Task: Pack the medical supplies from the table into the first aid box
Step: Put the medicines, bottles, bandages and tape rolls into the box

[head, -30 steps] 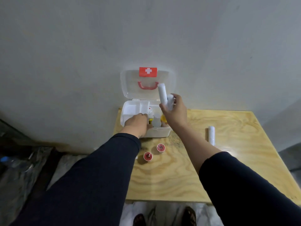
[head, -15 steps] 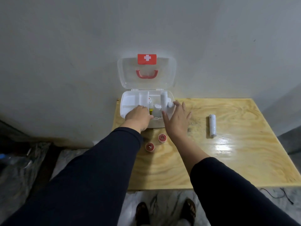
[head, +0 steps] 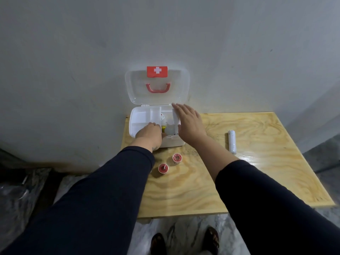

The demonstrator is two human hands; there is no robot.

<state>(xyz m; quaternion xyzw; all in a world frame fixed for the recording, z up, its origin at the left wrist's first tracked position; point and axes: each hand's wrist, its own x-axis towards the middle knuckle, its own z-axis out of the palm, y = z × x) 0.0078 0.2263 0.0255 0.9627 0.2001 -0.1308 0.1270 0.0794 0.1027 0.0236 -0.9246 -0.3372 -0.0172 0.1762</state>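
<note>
table, white roll beside right fingers

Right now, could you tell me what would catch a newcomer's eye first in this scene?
The open first aid box at the table's far left corner stands out, its clear lid propped up with a red cross label. Both hands are at it: the left hand inside, the right hand flat over its right side. Two red-centred tape rolls sit just in front.

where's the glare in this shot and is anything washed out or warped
Head view: glare sits on the table just near of the bandage roll; the first aid box interior is washed out under the right hand; wide-angle warp bends the sleeves and table edges; corners dim.
</note>
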